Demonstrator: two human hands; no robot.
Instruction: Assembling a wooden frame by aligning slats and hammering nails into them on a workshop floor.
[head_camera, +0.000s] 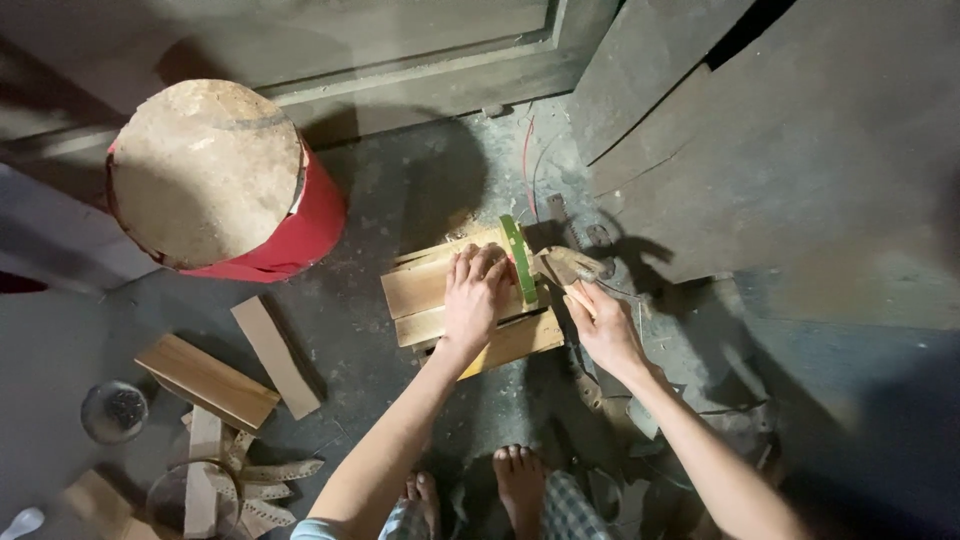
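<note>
Left hand (473, 292) is lying flat, fingers together, pressing down on the boards (425, 288) — pale planks with straight grain, stacked on the dusty concrete floor (390, 200) in front of the person's bare feet (520, 478). A narrow green strip (519, 258) is lying across the boards' right end, just beside the left fingertips. Right hand (603, 325) is gripping the wooden handle of a hammer (565, 268), fingers wrapped round it; the head is sitting at the boards' top-right corner, its shape hard to make out against shadow.

Left of that: a red drum (310, 225) with a rough round slab on top, two loose planks (240, 365), a small round dish (114, 411). Bottom-left scraps are partly cut off by the frame. Dark sheets (800, 130) are leaning upper right; the area under them is too dim to read. Thin red wire (526, 160) is running along the floor beyond the boards.
</note>
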